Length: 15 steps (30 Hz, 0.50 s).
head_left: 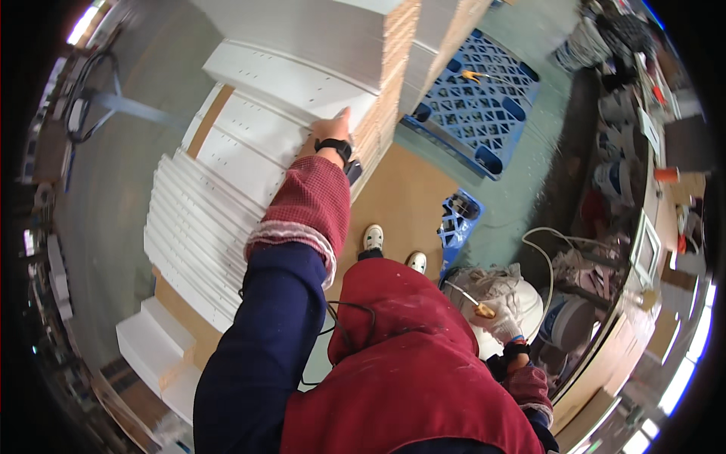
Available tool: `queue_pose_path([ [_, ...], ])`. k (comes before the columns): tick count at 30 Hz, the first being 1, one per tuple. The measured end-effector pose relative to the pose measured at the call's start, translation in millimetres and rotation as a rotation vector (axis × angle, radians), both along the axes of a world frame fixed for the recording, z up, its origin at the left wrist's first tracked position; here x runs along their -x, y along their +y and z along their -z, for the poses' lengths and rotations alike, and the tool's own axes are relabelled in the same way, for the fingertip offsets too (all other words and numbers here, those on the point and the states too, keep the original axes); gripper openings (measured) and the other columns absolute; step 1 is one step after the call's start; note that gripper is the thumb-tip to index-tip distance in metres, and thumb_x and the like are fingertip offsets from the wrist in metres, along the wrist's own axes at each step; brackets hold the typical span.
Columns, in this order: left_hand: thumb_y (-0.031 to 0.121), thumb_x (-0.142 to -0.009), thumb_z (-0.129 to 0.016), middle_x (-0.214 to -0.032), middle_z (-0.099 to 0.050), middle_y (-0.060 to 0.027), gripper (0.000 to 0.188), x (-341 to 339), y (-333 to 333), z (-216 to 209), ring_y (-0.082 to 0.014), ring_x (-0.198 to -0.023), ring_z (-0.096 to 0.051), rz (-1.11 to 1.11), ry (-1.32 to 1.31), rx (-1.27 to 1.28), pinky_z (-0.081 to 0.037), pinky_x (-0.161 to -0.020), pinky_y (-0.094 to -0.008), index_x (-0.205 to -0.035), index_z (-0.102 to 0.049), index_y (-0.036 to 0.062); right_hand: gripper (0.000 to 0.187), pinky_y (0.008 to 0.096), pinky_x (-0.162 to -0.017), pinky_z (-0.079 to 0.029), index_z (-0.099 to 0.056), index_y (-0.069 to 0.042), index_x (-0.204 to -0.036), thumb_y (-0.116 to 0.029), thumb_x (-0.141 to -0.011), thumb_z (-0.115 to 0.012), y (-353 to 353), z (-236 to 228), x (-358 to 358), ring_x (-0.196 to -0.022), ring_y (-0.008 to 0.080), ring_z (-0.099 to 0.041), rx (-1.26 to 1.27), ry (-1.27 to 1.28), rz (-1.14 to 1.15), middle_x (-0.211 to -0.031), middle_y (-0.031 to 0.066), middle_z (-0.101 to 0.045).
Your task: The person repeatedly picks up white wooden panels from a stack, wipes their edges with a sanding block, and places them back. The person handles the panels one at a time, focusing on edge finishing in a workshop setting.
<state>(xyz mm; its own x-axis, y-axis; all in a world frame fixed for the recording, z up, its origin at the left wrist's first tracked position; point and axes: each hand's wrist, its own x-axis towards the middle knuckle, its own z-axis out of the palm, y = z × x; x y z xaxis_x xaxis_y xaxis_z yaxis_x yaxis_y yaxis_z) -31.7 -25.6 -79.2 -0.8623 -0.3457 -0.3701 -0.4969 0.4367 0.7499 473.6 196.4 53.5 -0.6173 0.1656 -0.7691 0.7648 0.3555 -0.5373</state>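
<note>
My left hand (pixel 333 129) is bare, with a black band on the wrist. It is at the near edge of a white panel (pixel 291 76) with small dark holes, thumb over the edge, the other fingers mostly hidden. More white panels (pixel 193 227) lie overlapped in a stepped stack nearer to me. At my right side, my right hand (pixel 503 324) wears a whitish glove and is closed round a tool with a tan handle (pixel 484 310). A thin pale shaft runs from that handle; the tool's exact kind is not clear.
Tall stacks of boards (pixel 397 53) rise beyond my left hand. A blue plastic pallet (pixel 484 98) bears a yellow-handled item (pixel 473 76). Brown sheet (pixel 401 197) covers the floor at my feet. Buckets (pixel 567 325) and a cluttered workbench (pixel 643 303) line the right; a pale hose (pixel 548 272) loops there.
</note>
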Motion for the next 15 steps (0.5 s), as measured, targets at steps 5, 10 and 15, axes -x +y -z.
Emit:
queue_pose_path([
  [5,0.039,-0.075,-0.072,-0.065,-0.055,-0.0106,0.049,-39,28,-39,-0.0186,-0.048,-0.053,0.020,-0.129,-0.331,-0.051,-0.044,-0.0290,-0.073,-0.055,-0.0072,0.026,0.0253,-0.062,-0.042,-0.061,-0.005,-0.095,-0.018,-0.074,-0.068,-26,-5,-31,-0.067,0.0082,-0.049,0.106,-0.097,0.245,-0.072,-0.0026,-0.056],
  [10,0.037,-0.085,-0.060,-0.061,-0.055,-0.0123,0.051,-37,0,-25,-0.0182,-0.046,-0.054,0.116,-0.099,-0.450,-0.051,-0.043,-0.0276,-0.068,-0.053,-0.0109,0.030,0.0280,-0.064,-0.044,-0.061,-0.005,-0.098,-0.020,-0.073,-0.069,-26,31,-46,-0.068,0.0107,-0.051,0.127,0.008,0.266,-0.072,0.0005,-0.057],
  [15,0.018,-0.086,-0.057,-0.102,-0.058,-0.0177,0.031,-80,-88,-1,-0.0225,-0.093,-0.058,0.716,0.243,-0.051,-0.048,-0.082,-0.0304,-0.104,-0.054,-0.0072,0.030,0.0285,-0.065,-0.046,-0.061,-0.006,-0.096,-0.022,-0.072,-0.068,-18,31,-33,-0.068,0.0117,-0.054,0.082,0.037,0.204,-0.073,0.0038,-0.060],
])
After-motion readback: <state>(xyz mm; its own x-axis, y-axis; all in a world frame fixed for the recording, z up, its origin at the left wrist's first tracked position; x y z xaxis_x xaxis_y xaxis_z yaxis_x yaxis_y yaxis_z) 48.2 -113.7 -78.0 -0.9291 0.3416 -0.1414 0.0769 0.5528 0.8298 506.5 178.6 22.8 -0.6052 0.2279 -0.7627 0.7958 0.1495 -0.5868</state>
